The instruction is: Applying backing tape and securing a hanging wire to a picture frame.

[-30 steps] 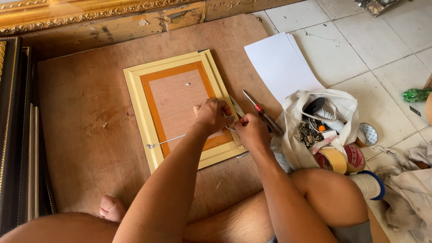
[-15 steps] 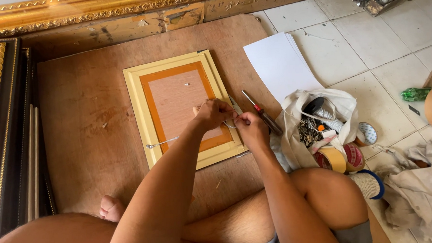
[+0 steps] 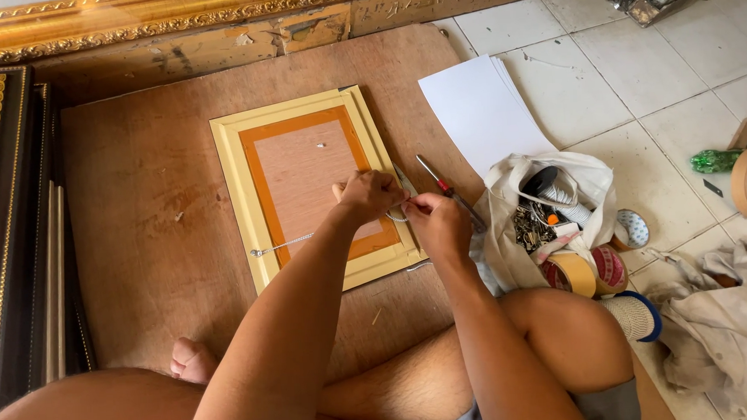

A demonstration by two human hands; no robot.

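Yellow wood frames the work in the head view: a small picture frame (image 3: 314, 187) lies face down on a brown board (image 3: 138, 212) on the floor, its orange-edged backing turned up, likely so the hanging hardware can be reached. A thin wire (image 3: 284, 244) runs from a fastening on the frame's left rail across the backing to its right rail. Both hands meet over that right rail. The left hand (image 3: 369, 195) is clenched around the wire's end, and the right hand (image 3: 435, 223), touching it, pinches the same end between its fingertips, apparently to keep the wire taut. Just right of the frame lie a screwdriver (image 3: 451, 192) with a red collar and a stack of white sheets (image 3: 477, 113). Further right of the frame an open cloth bag (image 3: 550, 219) of small hardware sits within reach, with rolls of tape (image 3: 584, 270) beside it.
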